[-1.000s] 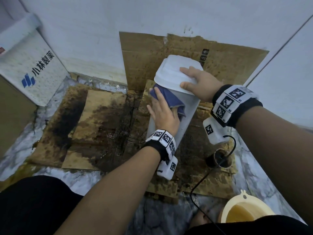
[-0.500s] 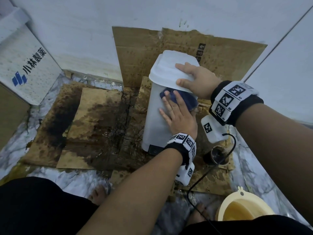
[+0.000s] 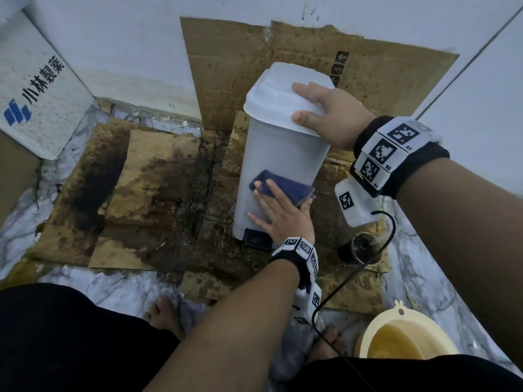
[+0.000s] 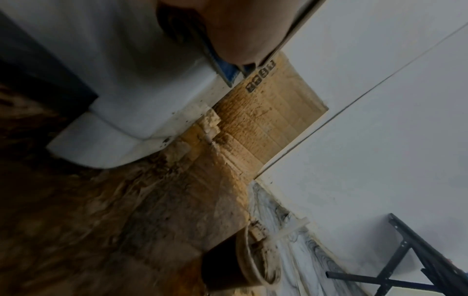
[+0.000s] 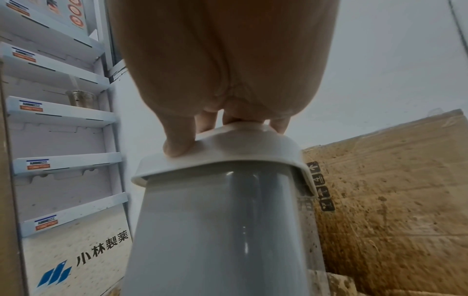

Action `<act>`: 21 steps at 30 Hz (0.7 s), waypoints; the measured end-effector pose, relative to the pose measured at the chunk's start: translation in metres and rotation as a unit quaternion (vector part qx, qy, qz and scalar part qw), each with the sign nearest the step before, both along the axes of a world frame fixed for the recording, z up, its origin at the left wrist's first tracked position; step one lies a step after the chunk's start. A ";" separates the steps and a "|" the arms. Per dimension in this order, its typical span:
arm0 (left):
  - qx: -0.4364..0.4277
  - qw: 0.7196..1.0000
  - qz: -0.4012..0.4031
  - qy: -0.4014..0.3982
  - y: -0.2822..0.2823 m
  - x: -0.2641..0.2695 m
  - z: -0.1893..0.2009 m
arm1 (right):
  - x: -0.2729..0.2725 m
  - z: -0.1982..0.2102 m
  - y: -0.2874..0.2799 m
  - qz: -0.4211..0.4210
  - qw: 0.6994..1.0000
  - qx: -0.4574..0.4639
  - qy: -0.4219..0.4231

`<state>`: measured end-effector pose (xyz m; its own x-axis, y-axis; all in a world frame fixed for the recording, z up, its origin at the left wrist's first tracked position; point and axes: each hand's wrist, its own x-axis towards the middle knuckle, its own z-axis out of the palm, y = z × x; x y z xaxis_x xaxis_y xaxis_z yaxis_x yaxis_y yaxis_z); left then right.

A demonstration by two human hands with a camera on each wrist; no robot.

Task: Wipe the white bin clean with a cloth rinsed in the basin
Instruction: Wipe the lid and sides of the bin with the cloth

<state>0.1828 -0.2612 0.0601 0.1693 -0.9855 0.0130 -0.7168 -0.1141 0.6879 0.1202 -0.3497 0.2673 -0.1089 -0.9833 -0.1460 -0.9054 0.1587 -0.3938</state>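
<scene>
The white bin (image 3: pixel 280 154) stands upright on stained cardboard, lid shut, with a black pedal (image 3: pixel 256 239) at its foot. My left hand (image 3: pixel 278 210) presses a dark blue cloth (image 3: pixel 285 186) flat against the lower front of the bin, fingers straight. In the left wrist view the palm covers the cloth (image 4: pixel 229 71) against the bin wall (image 4: pixel 113 80). My right hand (image 3: pixel 325 114) rests on the lid (image 3: pixel 278 97), fingers spread over the top and thumb on its front rim. The right wrist view shows those fingers (image 5: pixel 177 144) on the lid (image 5: pixel 228 148).
Wet, dirty cardboard (image 3: pixel 158 199) covers the floor and leans on the wall behind the bin. A yellow basin (image 3: pixel 404 332) of murky water sits at the lower right. A dark cup (image 3: pixel 359 248) stands right of the bin. A white display rack (image 3: pixel 39 97) stands at the left. My bare feet (image 3: pixel 162 315) are near the cardboard's edge.
My left hand has slid the cloth down the bin's front from just under the lid to near the base. The bin went from tilted to upright. My right hand stayed on the lid.
</scene>
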 end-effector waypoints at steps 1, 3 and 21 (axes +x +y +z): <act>0.007 1.000 0.007 -0.005 0.003 0.002 -0.005 | 0.000 0.000 0.001 -0.001 1.000 -0.002 -0.001; 0.021 0.999 0.019 -0.017 0.008 0.005 -0.013 | 0.000 0.000 0.001 0.000 1.000 -0.005 -0.001; 0.257 0.966 0.013 -0.015 0.021 0.059 -0.038 | -0.001 0.001 0.008 0.001 1.000 0.001 -0.010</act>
<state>0.2416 -0.2400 0.0224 0.2017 -0.8580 -0.4725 -0.7275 -0.4542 0.5142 0.1192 -0.3419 0.2686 -0.1040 -0.9832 -0.1498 -0.8979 0.1576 -0.4110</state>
